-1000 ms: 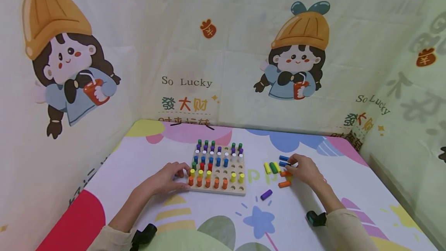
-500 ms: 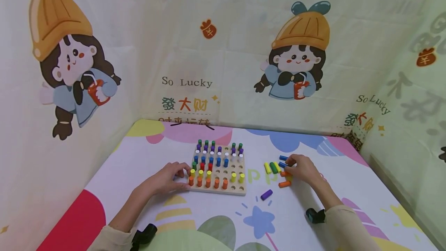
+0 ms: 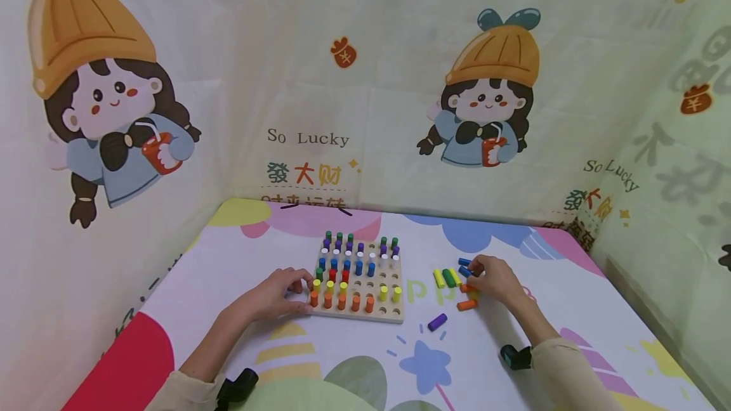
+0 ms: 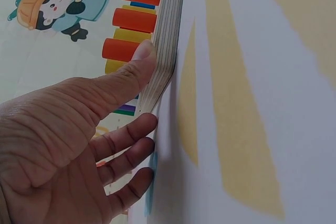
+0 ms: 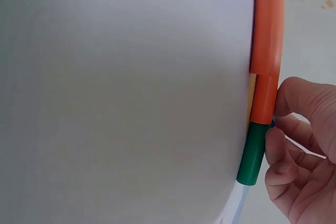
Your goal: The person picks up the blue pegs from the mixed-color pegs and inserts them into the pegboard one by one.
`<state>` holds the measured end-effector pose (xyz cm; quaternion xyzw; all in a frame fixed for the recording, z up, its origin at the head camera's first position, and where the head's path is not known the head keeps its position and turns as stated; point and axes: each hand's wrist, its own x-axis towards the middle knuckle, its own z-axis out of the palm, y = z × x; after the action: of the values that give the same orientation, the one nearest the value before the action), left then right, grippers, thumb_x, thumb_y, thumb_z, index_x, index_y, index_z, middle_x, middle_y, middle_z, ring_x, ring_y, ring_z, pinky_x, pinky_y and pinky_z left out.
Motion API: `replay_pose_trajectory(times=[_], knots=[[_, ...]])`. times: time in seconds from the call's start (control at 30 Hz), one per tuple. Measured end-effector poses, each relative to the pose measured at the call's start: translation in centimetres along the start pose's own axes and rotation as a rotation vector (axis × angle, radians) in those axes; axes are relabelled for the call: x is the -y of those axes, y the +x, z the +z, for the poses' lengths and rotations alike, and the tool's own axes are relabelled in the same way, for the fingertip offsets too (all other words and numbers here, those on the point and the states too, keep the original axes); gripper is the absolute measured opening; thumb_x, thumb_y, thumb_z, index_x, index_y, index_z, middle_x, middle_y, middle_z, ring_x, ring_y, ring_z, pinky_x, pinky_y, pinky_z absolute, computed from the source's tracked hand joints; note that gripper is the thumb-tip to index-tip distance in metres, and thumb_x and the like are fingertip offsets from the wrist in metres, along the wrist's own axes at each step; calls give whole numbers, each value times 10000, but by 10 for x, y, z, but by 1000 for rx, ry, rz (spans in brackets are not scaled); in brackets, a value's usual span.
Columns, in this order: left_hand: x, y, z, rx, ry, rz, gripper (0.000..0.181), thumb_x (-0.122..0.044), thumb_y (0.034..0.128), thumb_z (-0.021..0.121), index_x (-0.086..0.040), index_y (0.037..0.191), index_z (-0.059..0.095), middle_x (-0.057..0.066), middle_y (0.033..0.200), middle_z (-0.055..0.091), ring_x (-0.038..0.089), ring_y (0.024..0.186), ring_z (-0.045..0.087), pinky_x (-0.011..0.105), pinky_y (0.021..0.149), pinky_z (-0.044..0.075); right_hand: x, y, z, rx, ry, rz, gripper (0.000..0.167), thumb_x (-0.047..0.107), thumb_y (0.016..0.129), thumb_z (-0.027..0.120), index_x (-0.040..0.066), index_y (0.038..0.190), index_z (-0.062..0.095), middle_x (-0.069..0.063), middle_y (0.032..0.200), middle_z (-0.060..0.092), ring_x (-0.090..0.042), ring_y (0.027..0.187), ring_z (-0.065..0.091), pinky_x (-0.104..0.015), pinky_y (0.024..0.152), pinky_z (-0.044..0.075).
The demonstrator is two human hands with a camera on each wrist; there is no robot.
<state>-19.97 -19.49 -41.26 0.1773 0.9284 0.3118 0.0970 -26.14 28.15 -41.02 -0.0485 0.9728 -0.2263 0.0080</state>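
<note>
A wooden pegboard (image 3: pixel 356 314) stands on the table with rows of coloured pegs upright in its holes. At its front left corner my left hand (image 3: pixel 280 293) grips it, the thumb (image 4: pixel 142 56) on the front edge and the other fingers by the left side. To the right, my right hand (image 3: pixel 495 279) is over loose pegs, thumb and index finger pinching the end of a tilted blue peg (image 3: pixel 464 271). Another blue peg (image 3: pixel 465 262) lies just behind it. In the right wrist view, a green peg (image 5: pixel 252 156) and an orange peg (image 5: pixel 268 30) lie beside the fingertips, which hide most of the pinched peg.
Yellow pegs (image 3: pixel 438 279) and a green peg (image 3: pixel 448 278) lie side by side left of my right hand. An orange peg (image 3: pixel 467 305) and a purple peg (image 3: pixel 437 322) lie nearer. Patterned cloth walls (image 3: pixel 388 106) enclose the table.
The blue peg at my right fingertips has turned slightly, becoming more tilted. Both hands stay about where they were, and the left hand keeps its grip on the pegboard.
</note>
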Motion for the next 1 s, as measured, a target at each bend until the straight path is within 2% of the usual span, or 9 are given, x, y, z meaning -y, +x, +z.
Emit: replay_pose_trajectory(times=[0.2,0.53,1.0], knots=[[0,0,0,-3,-2,-8,372,-264,840,860,-219,1118,617,-2,986,568,204,959,489,400,850,470,-3,-1,2,1,5,-5,249,141,864,774,1,1040,666,-106,946,674,-244,834,557,-374,730,522],[3,-1,2,-3,-4,27,364,-267,844,856,-201,1108,615,6,987,568,207,961,490,415,848,456,-2,-2,2,21,3,27,302,133,861,775,-20,1077,629,-117,944,638,-240,824,550,-352,713,537],[4,1,2,-8,7,15,374,-277,837,861,-211,1114,618,-7,983,568,201,960,494,408,847,466,5,-9,-5,-70,36,-36,301,76,844,791,-42,1059,615,-136,958,612,-277,880,557,-388,754,578]])
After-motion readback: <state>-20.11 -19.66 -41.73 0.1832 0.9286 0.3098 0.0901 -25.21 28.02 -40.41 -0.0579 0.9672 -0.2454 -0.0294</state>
